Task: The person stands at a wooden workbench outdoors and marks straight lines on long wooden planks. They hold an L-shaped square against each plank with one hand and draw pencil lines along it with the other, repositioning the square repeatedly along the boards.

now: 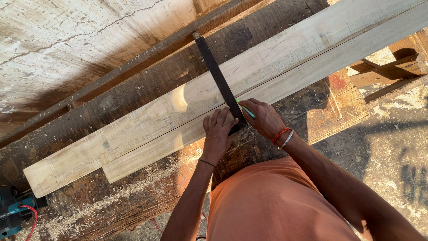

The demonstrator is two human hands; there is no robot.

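Lying at lower left: blue power tool (11, 214) on dark workbench (133, 93). Spanning frame diagonally: two pale planks (147, 129). Pressing down mid-frame, left hand (217, 136), fingers spread flat, likely steadying dark metal square (218, 80) across boards. Pinching green pencil (246, 110) against blade, right hand (265, 118), fingers curled, wrist bent inward, seemingly marking.

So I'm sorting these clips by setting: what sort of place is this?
Most likely an outdoor carpentry yard. Pale planks lie on a scarred, sawdust-strewn workbench; the left hand steadies a dark metal square, the right hand holds a green pencil.
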